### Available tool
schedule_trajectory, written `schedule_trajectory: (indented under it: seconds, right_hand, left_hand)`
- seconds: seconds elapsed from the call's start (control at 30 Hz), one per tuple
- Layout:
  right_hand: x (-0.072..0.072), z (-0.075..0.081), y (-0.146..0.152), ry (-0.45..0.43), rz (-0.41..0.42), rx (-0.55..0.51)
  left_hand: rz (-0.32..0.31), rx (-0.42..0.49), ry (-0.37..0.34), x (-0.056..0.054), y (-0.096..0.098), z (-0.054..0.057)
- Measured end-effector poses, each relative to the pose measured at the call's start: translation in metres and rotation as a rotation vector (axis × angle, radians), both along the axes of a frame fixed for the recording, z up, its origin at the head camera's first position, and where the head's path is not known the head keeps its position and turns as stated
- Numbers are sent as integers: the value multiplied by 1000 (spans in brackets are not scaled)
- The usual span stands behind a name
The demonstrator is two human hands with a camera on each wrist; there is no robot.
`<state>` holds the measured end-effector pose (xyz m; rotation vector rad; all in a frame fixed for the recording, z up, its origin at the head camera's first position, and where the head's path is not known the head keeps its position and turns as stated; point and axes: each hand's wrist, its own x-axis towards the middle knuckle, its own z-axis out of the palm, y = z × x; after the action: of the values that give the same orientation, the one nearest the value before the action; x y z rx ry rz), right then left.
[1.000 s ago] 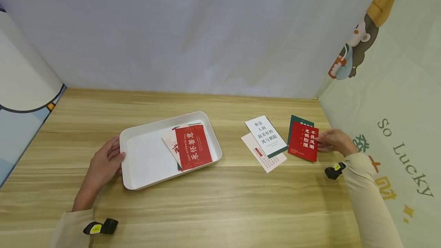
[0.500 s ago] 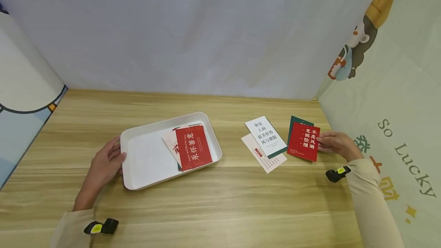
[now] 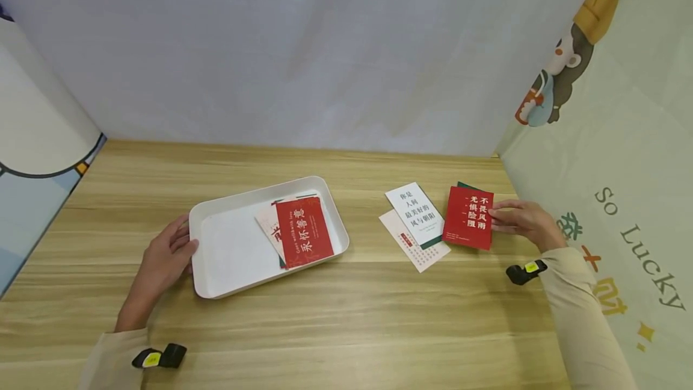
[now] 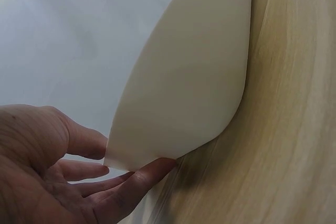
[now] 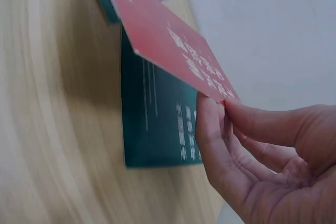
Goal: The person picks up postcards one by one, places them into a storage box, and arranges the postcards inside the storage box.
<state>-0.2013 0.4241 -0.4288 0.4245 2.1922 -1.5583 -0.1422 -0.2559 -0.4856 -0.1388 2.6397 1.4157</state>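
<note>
My right hand (image 3: 527, 221) pinches a red card (image 3: 468, 219) with white Chinese lettering by its right edge, between thumb and fingers. In the right wrist view the red card is tilted and raised above a dark green card (image 5: 157, 119) lying on the table. At the left, my left hand (image 3: 165, 256) holds the short end of a white tray (image 3: 219, 291). The left wrist view has the thumb at the tray's rim and the fingers against its outer wall. Inside the tray, a red card (image 3: 306, 233) with white lettering overlaps a pale pink card (image 3: 266, 221).
Between tray and right hand, a white card (image 3: 414, 206) lies over a pale pink card (image 3: 428, 257), with a green edge showing beneath the white one. A grey-white cloth (image 3: 303, 53) rises behind the wooden table (image 3: 346, 330). A printed pale green cloth (image 3: 639, 155) hangs at the right.
The red card in my right hand has shifted slightly left and up, covering more of the green card and reaching the white card's edge. My left hand and the tray stay put.
</note>
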Motion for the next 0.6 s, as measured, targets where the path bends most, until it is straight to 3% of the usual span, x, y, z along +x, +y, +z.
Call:
schedule_trajectory:
  seconds: [0.27, 0.6]
  right_hand:
    - [-6, 6, -28, 16, 18, 8]
    - [-12, -3, -64, 67, 72, -44]
  left_hand:
    - [4, 10, 4, 0, 2, -1]
    - [0, 15, 16, 2, 0, -3]
